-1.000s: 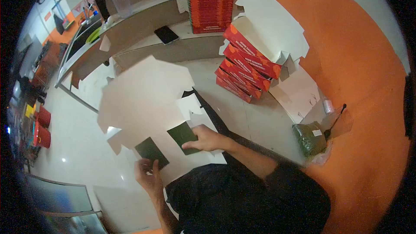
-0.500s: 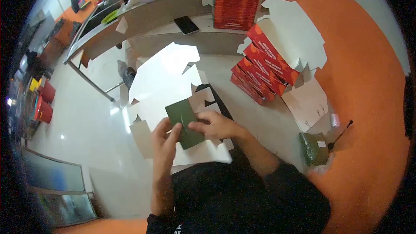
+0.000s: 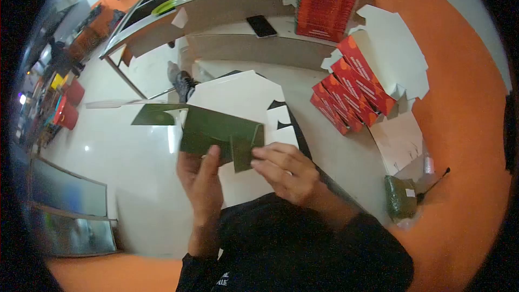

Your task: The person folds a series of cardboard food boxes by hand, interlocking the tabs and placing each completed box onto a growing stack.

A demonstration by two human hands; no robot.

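A green cardboard box (image 3: 216,127), partly folded, hangs over my lap with a side flap turned out at its left and a small flap bent at its right. My left hand (image 3: 201,178) grips its lower left edge, thumb in front and fingers mostly hidden behind. My right hand (image 3: 286,172) is closed on the small right-hand flap (image 3: 241,154), fingertips at its edge. Below the box, flat white cardboard blanks (image 3: 232,89) with cut-out tabs lie on my lap.
Red folded boxes (image 3: 351,94) are piled at the right, an open one on top. Behind stands a stack of red flat cartons (image 3: 328,2) beside a black phone (image 3: 261,26) on a ledge. A green packet (image 3: 400,197) lies far right. A foot (image 3: 184,82) shows beyond the blanks.
The green panel that lay flat under both thumbs is now raised off the white blanks and partly folded. My right hand has shifted right and down onto the flap. The view has turned slightly left.
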